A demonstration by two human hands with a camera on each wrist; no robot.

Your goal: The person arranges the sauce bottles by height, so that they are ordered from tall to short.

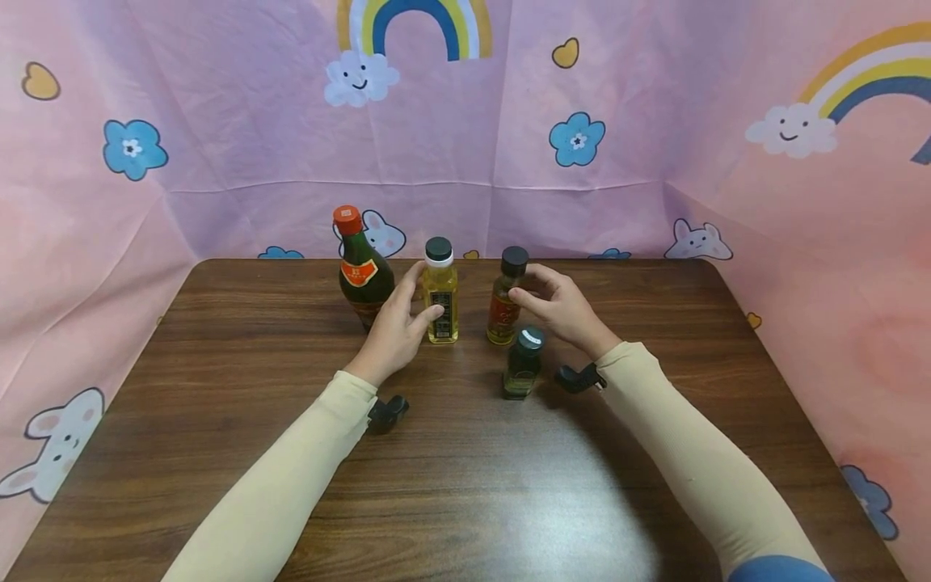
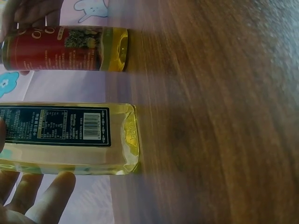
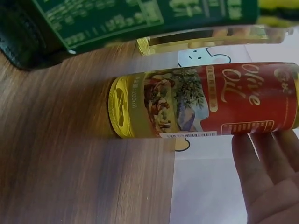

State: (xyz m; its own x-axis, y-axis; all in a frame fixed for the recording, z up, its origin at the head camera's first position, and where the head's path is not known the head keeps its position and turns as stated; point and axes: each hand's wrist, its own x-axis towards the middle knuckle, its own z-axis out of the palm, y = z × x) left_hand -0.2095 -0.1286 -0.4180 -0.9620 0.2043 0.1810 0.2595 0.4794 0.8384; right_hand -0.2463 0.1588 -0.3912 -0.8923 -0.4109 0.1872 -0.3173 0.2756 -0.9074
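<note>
My left hand (image 1: 393,333) grips a square clear bottle of yellow oil (image 1: 441,283) with a dark green cap, thumb across its front and fingers round its left side. In the left wrist view, its dark label and barcode show on the yellow oil bottle (image 2: 70,135). To the right, my right hand (image 1: 566,311) holds a round olive oil bottle (image 1: 502,314) with a black cap and red label, thumb near its neck. The right wrist view has fingers (image 3: 264,158) against the red-labelled olive oil bottle (image 3: 187,100). Both bottles stand upright, a small gap apart.
A tall dark green bottle (image 1: 367,279) with a red cap stands just left of my left hand. In front of the olive oil stands a small dark green bottle (image 1: 521,370), close to my right wrist. A patterned cloth (image 1: 451,153) hangs behind the wooden table (image 1: 451,501).
</note>
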